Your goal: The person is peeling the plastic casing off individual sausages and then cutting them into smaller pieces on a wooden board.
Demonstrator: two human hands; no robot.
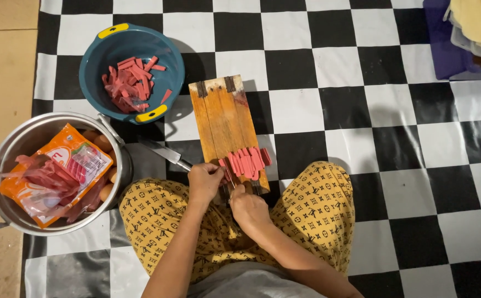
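Sausage strips [246, 163] are lying at the wooden board's [224, 118] near end. Left hand [205, 182] is pinching them; right hand [247, 207] is curling shut, contents hidden. Fingers crowding together are risking a nick; strips may be sliding off.

trousers: yellow, dark repeating print | top: grey | arms: bare, no sleeves | hands: no gloves

An orange and white flat plastic packet [58, 171] lies crumpled in the metal pot [9, 215], far left.
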